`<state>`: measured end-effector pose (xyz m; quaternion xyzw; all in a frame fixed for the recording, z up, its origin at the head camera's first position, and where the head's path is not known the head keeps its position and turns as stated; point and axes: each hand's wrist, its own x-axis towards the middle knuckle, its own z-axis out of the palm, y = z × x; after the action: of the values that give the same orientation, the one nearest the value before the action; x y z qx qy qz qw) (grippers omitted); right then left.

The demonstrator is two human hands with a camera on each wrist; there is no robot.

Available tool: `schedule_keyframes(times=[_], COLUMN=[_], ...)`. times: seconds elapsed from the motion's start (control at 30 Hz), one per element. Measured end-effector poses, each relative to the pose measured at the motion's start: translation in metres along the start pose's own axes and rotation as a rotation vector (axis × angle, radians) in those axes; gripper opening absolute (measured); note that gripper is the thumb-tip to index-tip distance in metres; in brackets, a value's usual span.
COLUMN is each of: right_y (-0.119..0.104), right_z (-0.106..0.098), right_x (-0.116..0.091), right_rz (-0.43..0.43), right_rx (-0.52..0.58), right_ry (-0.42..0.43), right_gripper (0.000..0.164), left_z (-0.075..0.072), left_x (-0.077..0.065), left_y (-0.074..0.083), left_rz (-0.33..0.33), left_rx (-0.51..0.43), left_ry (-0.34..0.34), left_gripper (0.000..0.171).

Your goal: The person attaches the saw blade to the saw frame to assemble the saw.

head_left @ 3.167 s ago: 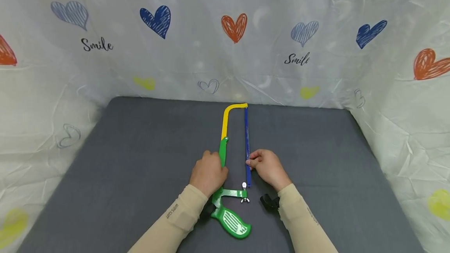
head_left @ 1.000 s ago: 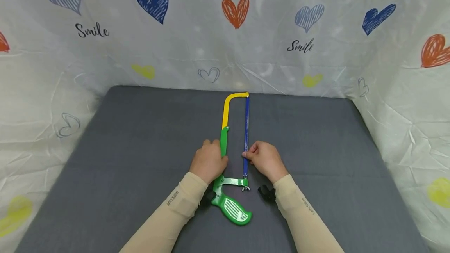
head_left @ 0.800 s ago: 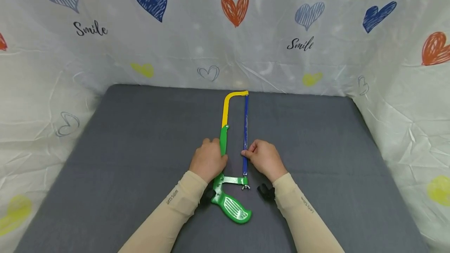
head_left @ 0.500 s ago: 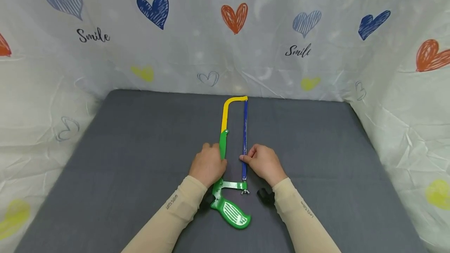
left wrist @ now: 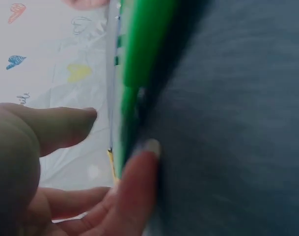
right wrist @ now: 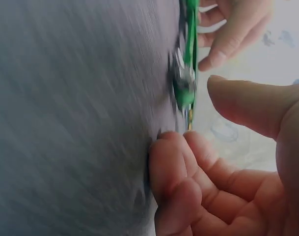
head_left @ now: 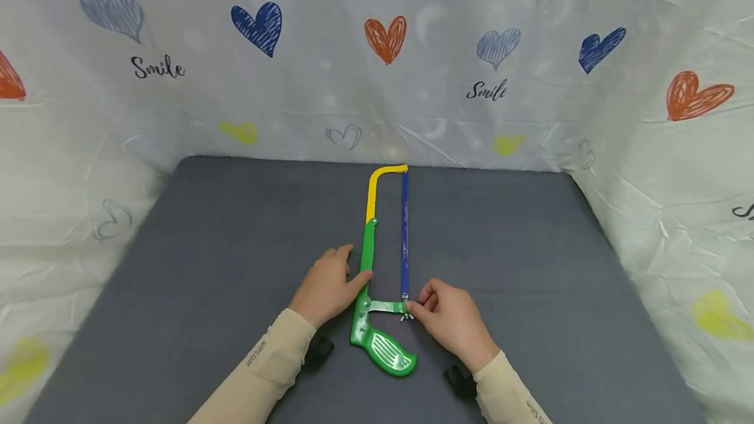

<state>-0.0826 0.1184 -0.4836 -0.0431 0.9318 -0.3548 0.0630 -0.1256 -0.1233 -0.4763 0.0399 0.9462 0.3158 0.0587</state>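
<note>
A hacksaw (head_left: 367,247) lies on the grey table, its green handle (head_left: 390,353) toward me and its yellow front end away. The blue blade (head_left: 405,234) runs straight from the yellow tip to the green lower arm, where a wing nut (head_left: 406,317) sits. Beside the green frame, my left hand (head_left: 326,286) has its fingers spread, thumb at the frame's edge; the left wrist view shows thumb and fingers apart. My right hand (head_left: 453,316) is by the wing nut. In the right wrist view its thumb stands apart from loosely bent fingers, with nothing between them.
The grey cloth-covered table (head_left: 247,228) spreads to both sides of the saw. Behind it hangs a pale curtain (head_left: 330,84) printed with hearts. Black wrist cameras (head_left: 319,351) sit below both hands.
My right hand has let go of the blade and moved down to the wing nut. My left hand has loosened from the frame and shifted left. Earlier, the blade's near end moved to the lower arm.
</note>
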Motion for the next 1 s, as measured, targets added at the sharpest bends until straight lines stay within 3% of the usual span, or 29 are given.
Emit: schedule_keyframes(times=[0.23, 0.37, 1.0], right_y=[-0.007, -0.008, -0.02], right_z=[0.009, 0.012, 0.013], right_x=[-0.007, -0.007, -0.015], right_rz=[-0.063, -0.073, -0.079], right_rx=[-0.091, -0.128, -0.229], right_ry=[0.064, 0.088, 0.112], right_gripper=[0.029, 0.031, 0.037], left_z=[0.008, 0.013, 0.01], left_x=[-0.011, -0.015, -0.026], left_y=[0.002, 0.005, 0.006], left_rz=[-0.004, 0.018, -0.032], left_rx=[-0.069, -0.059, -0.084], left_ry=[-0.047, -0.051, -0.056], left_gripper=[0.072, 0.072, 0.069])
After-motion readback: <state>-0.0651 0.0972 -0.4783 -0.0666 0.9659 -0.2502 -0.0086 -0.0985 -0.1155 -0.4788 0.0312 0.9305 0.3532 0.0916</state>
